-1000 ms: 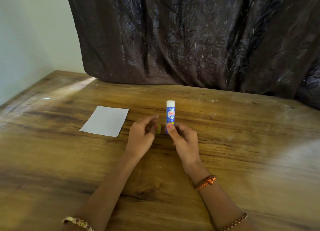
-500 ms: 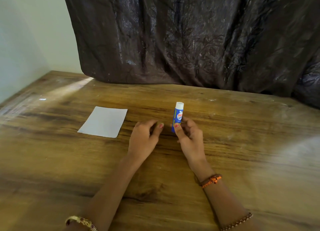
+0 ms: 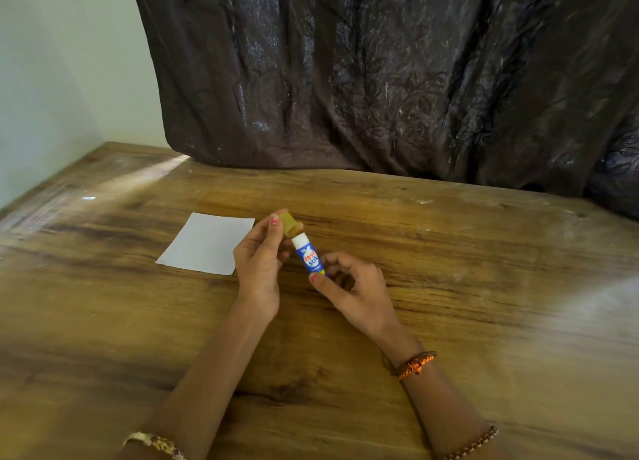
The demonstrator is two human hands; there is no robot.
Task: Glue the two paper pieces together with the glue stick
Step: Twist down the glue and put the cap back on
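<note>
I hold the glue stick (image 3: 308, 260) tilted above the middle of the wooden worktop (image 3: 449, 259). My right hand (image 3: 356, 292) grips its blue barrel low down, fingers closed around it. My left hand (image 3: 259, 262) pinches the yellowish cap (image 3: 289, 222) at its top end, apparently just clear of the white tip. One white paper sheet (image 3: 207, 243) lies flat toward the worktop's left edge, just beside my left hand; I cannot see a second piece. The stick looks light, rigid and smooth, so a firm hold around the barrel suits it. The paper seems thin and easily creased, best pinned flat.
</note>
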